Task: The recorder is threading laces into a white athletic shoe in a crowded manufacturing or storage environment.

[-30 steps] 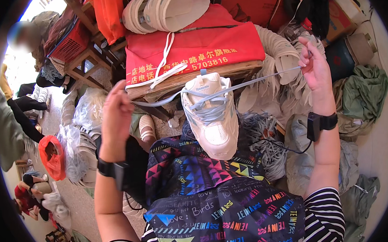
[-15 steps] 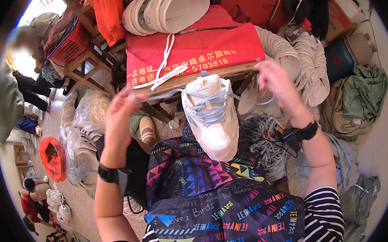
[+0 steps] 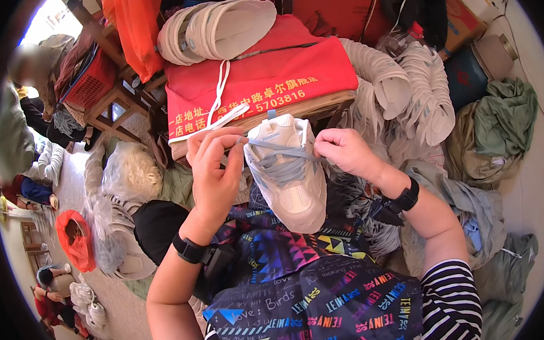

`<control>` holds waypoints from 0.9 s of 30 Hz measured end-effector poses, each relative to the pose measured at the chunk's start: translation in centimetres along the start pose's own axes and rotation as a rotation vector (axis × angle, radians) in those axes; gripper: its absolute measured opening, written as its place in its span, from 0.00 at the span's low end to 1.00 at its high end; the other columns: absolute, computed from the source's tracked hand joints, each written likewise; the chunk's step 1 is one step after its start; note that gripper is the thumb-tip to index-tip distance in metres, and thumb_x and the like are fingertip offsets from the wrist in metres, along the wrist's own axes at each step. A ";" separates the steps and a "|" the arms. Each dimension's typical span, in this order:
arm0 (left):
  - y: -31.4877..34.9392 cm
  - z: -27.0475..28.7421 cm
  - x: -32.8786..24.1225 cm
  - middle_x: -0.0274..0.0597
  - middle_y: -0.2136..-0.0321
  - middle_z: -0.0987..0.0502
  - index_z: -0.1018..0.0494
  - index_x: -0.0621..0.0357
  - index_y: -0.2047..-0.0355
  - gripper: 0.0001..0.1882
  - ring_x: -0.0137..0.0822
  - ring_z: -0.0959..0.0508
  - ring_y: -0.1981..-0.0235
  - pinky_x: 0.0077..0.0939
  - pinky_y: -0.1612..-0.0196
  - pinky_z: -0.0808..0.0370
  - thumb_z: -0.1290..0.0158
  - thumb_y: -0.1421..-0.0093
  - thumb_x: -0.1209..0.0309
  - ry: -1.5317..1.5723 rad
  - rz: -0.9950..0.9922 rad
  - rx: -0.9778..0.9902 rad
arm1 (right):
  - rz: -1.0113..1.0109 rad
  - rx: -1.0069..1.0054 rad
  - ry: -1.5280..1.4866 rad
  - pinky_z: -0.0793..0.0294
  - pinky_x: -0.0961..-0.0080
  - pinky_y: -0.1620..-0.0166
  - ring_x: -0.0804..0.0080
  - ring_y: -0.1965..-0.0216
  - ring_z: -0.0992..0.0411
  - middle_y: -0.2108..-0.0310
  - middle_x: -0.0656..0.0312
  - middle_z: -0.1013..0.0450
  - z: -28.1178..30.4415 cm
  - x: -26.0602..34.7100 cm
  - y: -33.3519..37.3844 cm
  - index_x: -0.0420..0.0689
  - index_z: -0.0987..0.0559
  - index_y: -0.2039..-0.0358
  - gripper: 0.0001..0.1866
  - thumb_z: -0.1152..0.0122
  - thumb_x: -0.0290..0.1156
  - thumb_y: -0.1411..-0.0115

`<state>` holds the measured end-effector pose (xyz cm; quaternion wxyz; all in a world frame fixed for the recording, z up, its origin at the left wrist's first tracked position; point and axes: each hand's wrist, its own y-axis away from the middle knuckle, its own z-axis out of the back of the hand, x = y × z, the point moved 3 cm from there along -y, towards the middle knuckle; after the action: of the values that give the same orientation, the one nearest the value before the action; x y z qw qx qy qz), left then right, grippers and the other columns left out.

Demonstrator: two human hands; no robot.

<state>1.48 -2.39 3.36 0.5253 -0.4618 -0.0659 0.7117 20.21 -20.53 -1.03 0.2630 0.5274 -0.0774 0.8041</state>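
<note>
A white sneaker (image 3: 291, 200) with light blue-grey trim stands toe toward me on the dark patterned apron over my lap. Its grey-blue shoelace (image 3: 287, 163) crosses the tongue in several rows. My left hand (image 3: 215, 164) is at the shoe's upper left, thumb and forefinger pinched on the lace by the top eyelets. On the opposite side, my right hand (image 3: 348, 153) is closed in a pinch against the collar and the lace there. The lace's loose ends are mostly hidden by the fingers.
A wooden stool covered by a red cloth (image 3: 315, 60) stands ahead, bearing nested white shoe uppers (image 3: 240, 30) and a white lace. More stacked uppers (image 3: 425, 94) lie to the right, above a bundle of grey laces (image 3: 380, 238). Plastic bags and an orange-red bag (image 3: 74, 242) sit left.
Both hands have come in from wide apart, where they held the lace ends stretched out, to the sides of the shoe. The shoe has shifted slightly left and down.
</note>
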 end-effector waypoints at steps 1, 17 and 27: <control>-0.1 -0.3 -0.1 0.34 0.62 0.21 0.23 0.56 0.67 0.04 0.36 0.30 0.57 0.30 0.50 0.38 0.43 0.43 0.77 0.000 -0.002 0.002 | -0.009 0.011 0.021 0.34 0.81 0.70 0.85 0.75 0.35 0.79 0.69 0.29 0.2 0.5 0.0 0.40 0.22 0.75 0.10 0.45 0.31 0.40; 0.1 -2.4 -0.1 0.38 0.71 0.29 0.25 0.53 0.64 0.07 0.42 0.30 0.65 0.36 0.57 0.36 0.44 0.45 0.76 -0.249 -0.202 0.019 | 0.561 -0.065 0.896 0.28 0.61 0.64 0.56 0.69 0.27 0.76 0.56 0.29 -0.3 4.5 -0.6 0.43 0.27 0.77 0.05 0.43 0.30 0.49; 6.9 1.3 5.6 0.21 0.82 0.37 0.27 0.56 0.60 0.08 0.14 0.40 0.82 0.10 0.79 0.45 0.55 0.30 0.70 0.516 0.651 0.192 | 0.584 0.044 0.910 0.30 0.63 0.57 0.58 0.62 0.28 0.69 0.58 0.29 1.3 5.6 -0.6 0.44 0.25 0.68 0.07 0.39 0.30 0.47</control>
<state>-4.33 -0.40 -3.16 0.3131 -0.5704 0.2838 0.7044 19.85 -18.62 4.45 0.0247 0.0876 -0.0821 0.9925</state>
